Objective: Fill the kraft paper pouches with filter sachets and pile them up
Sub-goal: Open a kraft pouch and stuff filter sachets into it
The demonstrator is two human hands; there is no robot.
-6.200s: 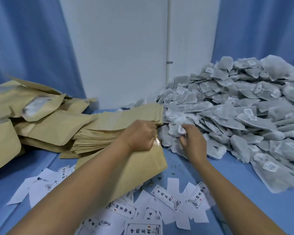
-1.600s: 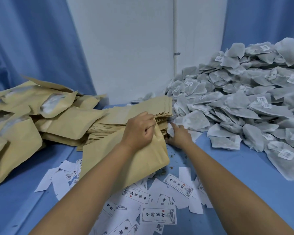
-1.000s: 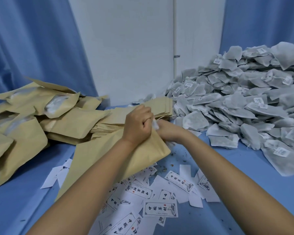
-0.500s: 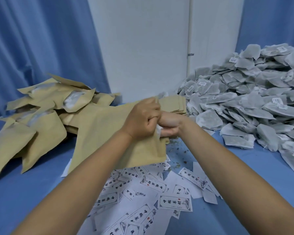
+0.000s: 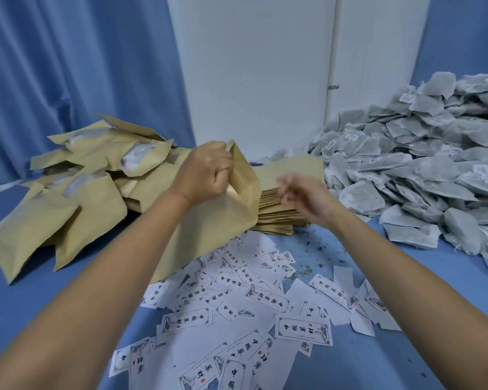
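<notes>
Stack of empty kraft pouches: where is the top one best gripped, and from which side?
Probably its right edge, pinched from the right and above. The stack of empty pouches lies flat with the top sheet bare there; the held pouch in the left hand covers its left end, and the right hand hovers open over it.

Nothing fancy on me tbh: left forearm [image 5: 119, 257] and right forearm [image 5: 392, 266] bare right up to the frame edge, left hand [image 5: 206, 170] and right hand [image 5: 307, 198] bare too.
</notes>
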